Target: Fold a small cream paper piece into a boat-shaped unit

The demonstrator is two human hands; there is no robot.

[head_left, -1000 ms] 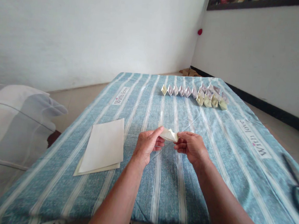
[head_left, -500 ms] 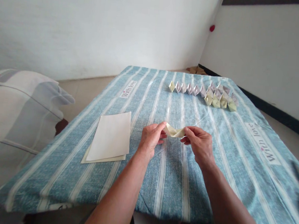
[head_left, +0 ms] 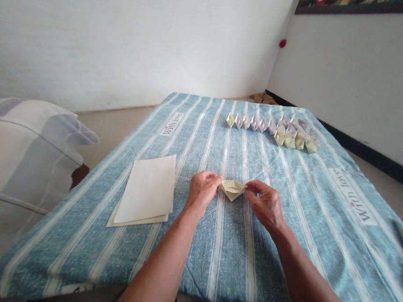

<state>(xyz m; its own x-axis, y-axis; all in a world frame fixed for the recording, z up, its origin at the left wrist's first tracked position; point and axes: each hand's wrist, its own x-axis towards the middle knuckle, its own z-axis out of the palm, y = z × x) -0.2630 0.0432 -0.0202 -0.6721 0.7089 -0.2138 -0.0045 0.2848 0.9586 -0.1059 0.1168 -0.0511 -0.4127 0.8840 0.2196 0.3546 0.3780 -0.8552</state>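
While both hands pinch its pointed ends, the small cream paper boat [head_left: 232, 189] sits low over the striped cloth of the worktop [head_left: 213, 255], between the left hand [head_left: 203, 191] and the right hand [head_left: 266, 204], each grip closed on a tip. A stack of paper sheets [head_left: 146, 191] lies to the left; rows of finished paper boats [head_left: 274, 130] line the far edge.

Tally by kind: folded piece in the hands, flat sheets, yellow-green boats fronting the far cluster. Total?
Folded paper boat, pinched between left hand and right hand: 1
Flat sheets, stacked: 2 visible
Yellow-green boats: 4
Total: 7
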